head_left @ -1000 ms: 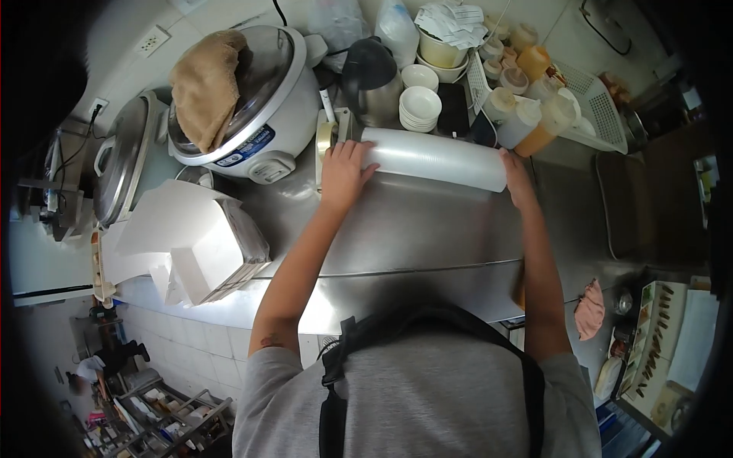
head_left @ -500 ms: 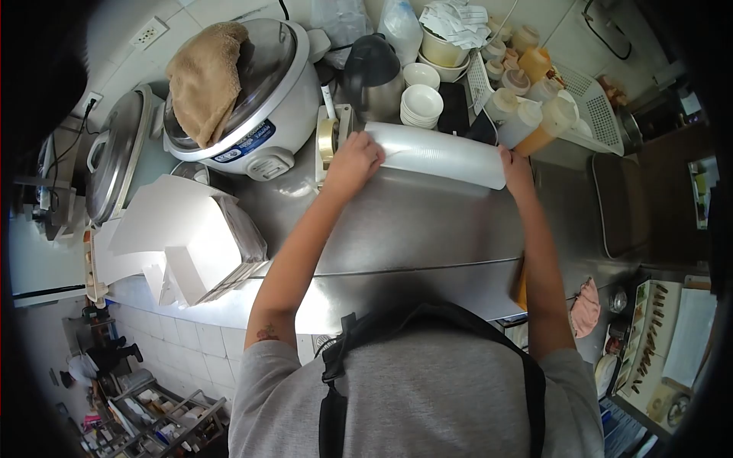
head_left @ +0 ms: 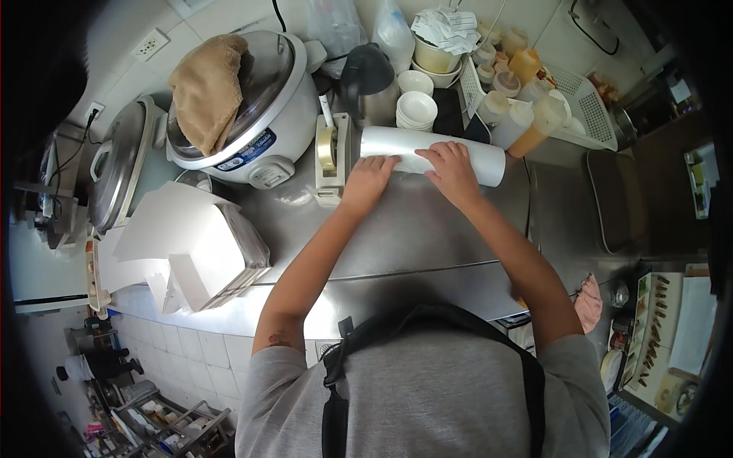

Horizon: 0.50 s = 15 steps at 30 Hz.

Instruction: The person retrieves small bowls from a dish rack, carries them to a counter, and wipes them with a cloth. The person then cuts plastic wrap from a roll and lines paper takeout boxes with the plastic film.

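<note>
A thick roll of whitish, see-through plastic (head_left: 489, 163) lies crosswise on the steel counter. My left hand (head_left: 372, 180) bends its fingers over the near side of the roll, left of its middle. Close by on the right, my right hand (head_left: 456, 172) has its fingers curled onto the roll's top and its thumb against the near face. Both hands touch the plastic, and their fingertips almost meet. A tape dispenser (head_left: 331, 179) with a yellowish tape roll stands just left of my left hand.
White folded cartons (head_left: 206, 252) are stacked at the left of the counter (head_left: 382, 244). A rice cooker (head_left: 286, 114) with a brown cloth (head_left: 206, 91) on its lid stands behind them. White bowls (head_left: 416, 111), a thermal jug (head_left: 369, 84) and squeeze bottles (head_left: 513, 122) line the back.
My right hand has moved left from the roll's right end to its middle. My left hand has shifted slightly right and nearer, off the roll's left end.
</note>
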Motion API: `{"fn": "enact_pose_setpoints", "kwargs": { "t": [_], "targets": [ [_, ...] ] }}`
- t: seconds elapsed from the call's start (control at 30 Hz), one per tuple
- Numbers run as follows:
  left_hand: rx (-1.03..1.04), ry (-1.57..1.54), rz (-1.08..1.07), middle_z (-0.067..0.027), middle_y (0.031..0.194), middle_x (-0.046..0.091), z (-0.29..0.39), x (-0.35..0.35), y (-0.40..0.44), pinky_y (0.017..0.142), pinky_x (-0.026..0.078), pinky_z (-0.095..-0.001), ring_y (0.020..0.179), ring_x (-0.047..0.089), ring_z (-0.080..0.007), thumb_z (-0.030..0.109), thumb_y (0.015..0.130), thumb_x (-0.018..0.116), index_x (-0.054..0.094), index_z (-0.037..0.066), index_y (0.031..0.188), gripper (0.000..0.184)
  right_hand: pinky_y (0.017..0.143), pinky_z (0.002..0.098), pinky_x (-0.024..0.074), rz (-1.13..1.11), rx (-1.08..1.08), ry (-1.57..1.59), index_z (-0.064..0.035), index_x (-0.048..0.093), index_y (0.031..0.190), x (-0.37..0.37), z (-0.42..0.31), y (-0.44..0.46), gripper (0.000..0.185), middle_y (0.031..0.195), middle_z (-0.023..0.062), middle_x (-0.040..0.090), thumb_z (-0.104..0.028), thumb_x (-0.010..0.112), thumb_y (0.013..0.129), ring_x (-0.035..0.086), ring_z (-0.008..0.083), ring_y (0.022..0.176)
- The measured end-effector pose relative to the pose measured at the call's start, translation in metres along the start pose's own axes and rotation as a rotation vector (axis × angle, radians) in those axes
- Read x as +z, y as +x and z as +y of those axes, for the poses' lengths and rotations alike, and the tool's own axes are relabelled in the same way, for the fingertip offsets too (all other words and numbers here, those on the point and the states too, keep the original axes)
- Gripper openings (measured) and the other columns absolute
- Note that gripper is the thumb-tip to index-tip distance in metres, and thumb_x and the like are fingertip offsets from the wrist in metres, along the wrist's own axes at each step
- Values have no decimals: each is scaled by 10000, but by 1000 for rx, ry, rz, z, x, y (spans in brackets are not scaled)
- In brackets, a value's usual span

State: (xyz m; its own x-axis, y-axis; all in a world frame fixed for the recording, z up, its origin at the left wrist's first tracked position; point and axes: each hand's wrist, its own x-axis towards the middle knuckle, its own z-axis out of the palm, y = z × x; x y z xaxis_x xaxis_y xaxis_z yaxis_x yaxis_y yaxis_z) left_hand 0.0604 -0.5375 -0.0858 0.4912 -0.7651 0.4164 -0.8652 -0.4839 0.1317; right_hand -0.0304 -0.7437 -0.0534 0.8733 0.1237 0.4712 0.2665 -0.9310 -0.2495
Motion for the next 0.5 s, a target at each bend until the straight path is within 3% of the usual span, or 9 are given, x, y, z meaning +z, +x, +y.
{"fn": "enact_pose_setpoints", "kwargs": {
  "t": [0.13, 0.27, 0.5],
  "targets": [
    [-41, -125, 46, -91, 998, 565, 20, -13, 6, 828, 448, -390, 969, 562, -262, 141, 706, 722, 545, 102, 1145, 475, 928, 410, 393, -14, -123, -31, -107, 626, 924, 6, 21, -4, 237, 956, 43, 565, -104, 735, 713, 535, 247, 980],
    [-61, -107, 65, -91, 1016, 521, 43, -8, 15, 815, 434, -393, 980, 527, -266, 191, 670, 771, 551, 114, 1134, 519, 896, 399, 408, 93, -76, 14, -95, 590, 879, 7, 13, -2, 209, 948, 44, 568, -95, 724, 719, 538, 248, 970],
    [-61, 96, 74, -72, 948, 504, 26, 21, 12, 786, 432, -371, 932, 525, -251, 125, 813, 589, 556, 112, 1064, 254, 884, 377, 418, 87, 23, 113, -85, 579, 907, -15, 16, 8, 281, 970, 39, 567, -115, 759, 694, 537, 247, 964]
  ]
}}
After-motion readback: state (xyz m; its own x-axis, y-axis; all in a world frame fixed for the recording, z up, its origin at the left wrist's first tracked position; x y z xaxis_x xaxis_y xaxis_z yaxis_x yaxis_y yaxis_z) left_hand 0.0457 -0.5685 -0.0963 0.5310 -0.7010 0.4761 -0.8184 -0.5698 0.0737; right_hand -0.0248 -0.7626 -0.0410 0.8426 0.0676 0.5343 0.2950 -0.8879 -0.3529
